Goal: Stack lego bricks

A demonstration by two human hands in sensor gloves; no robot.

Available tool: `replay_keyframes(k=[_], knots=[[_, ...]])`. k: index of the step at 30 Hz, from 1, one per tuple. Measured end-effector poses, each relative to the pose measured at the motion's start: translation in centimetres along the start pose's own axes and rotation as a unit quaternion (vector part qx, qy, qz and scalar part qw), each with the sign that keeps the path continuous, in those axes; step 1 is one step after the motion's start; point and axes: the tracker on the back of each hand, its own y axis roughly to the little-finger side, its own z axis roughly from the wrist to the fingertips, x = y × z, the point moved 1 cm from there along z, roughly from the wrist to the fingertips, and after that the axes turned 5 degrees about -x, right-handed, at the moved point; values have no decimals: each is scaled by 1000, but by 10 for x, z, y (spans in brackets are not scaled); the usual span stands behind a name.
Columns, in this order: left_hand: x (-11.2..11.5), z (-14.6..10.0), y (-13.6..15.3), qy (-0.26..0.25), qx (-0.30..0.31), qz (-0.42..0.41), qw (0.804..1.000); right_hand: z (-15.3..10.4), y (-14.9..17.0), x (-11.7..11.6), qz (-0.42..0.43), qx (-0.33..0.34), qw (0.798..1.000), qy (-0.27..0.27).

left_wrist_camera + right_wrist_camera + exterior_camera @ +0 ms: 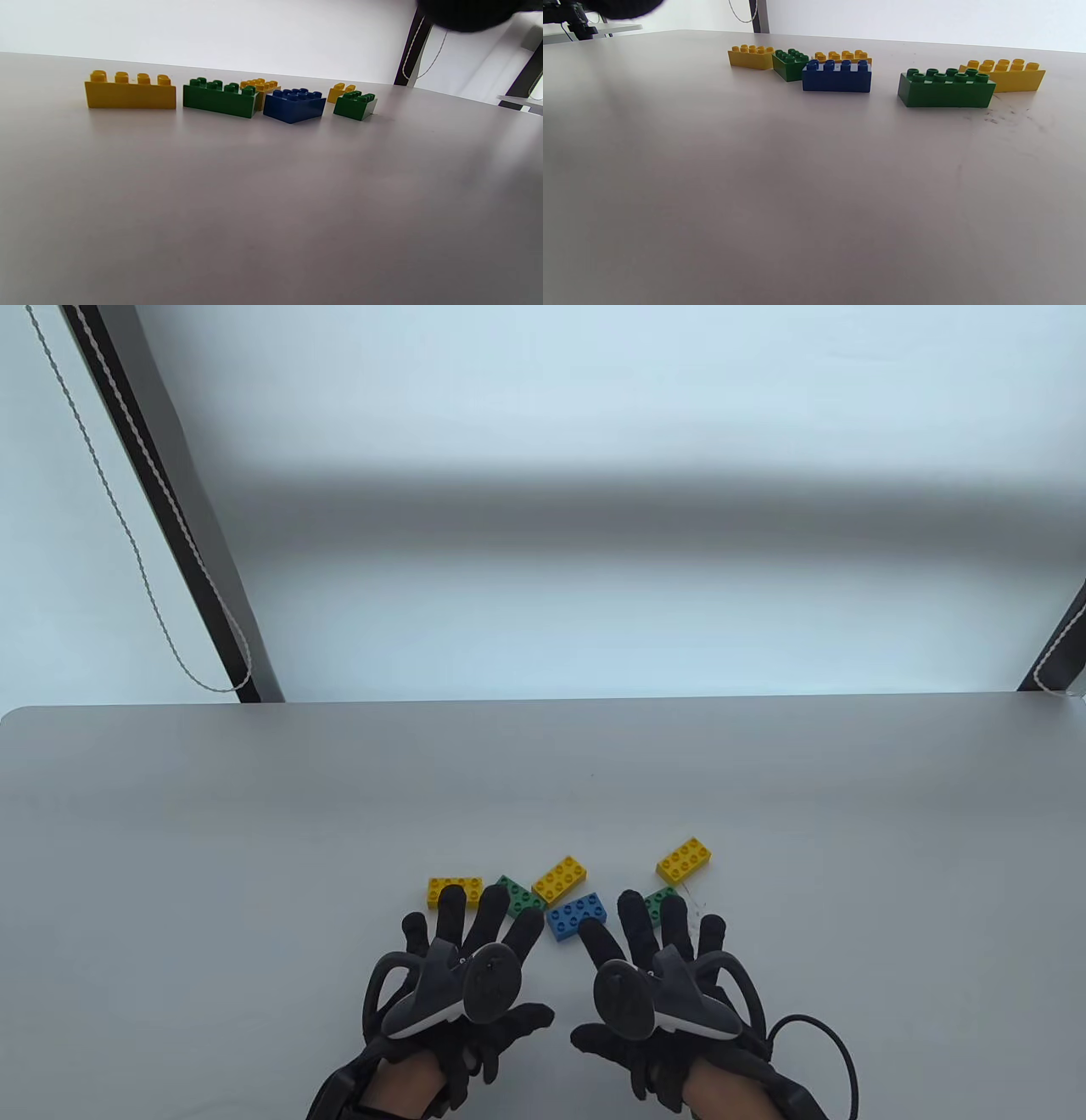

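Note:
Six Lego bricks lie singly on the grey table (254,831), none stacked. From left to right they are a yellow brick (455,889), a green brick (519,895), a second yellow brick (560,878), a blue brick (577,914), a second green brick (660,902) and a third yellow brick (684,858). My left hand (479,954) is spread open and empty just in front of the left yellow and green bricks. My right hand (649,963) is spread open and empty, its fingertips over the near edge of the right green brick. The blue brick (294,106) (836,76) shows in both wrist views.
The table's far edge (543,700) runs across the middle of the view, with a pale wall behind it. A dark post with a hanging cord (170,517) stands at the back left. A cable (836,1052) trails from my right wrist. Small scuff marks (1001,116) lie near the right green brick.

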Motion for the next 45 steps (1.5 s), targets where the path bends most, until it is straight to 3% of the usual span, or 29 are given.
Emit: replay_keyframes(k=[14, 29, 40, 45], knots=[[-2, 4, 11, -13, -17, -3, 1000, 0, -2, -1, 2, 5, 1000, -15], [-21, 25, 54, -57, -78, -10, 995, 2, -2, -3, 19, 8, 999, -31], [-33, 64, 70, -66, -117, -13, 991, 5, 5, -3, 28, 4, 999, -36], [-18, 80, 71, -47, -124, 13, 991, 5, 7, -3, 33, 3, 999, -39]])
